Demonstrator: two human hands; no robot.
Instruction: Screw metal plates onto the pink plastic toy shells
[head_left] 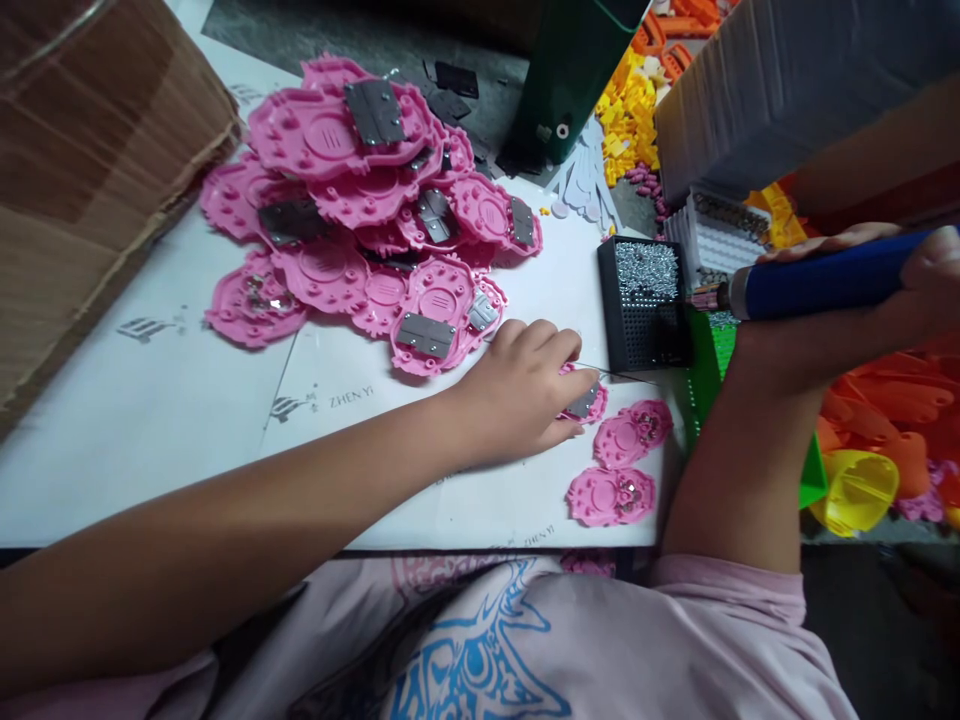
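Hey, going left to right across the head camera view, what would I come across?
Cardboard box, pile of pink plastic parts, left hand, black screw tray, blue screwdriver.

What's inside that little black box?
Small silvery metal bits fill the far part of the black box; the near part shows a dotted grid. Whatever lies beneath them is hidden.
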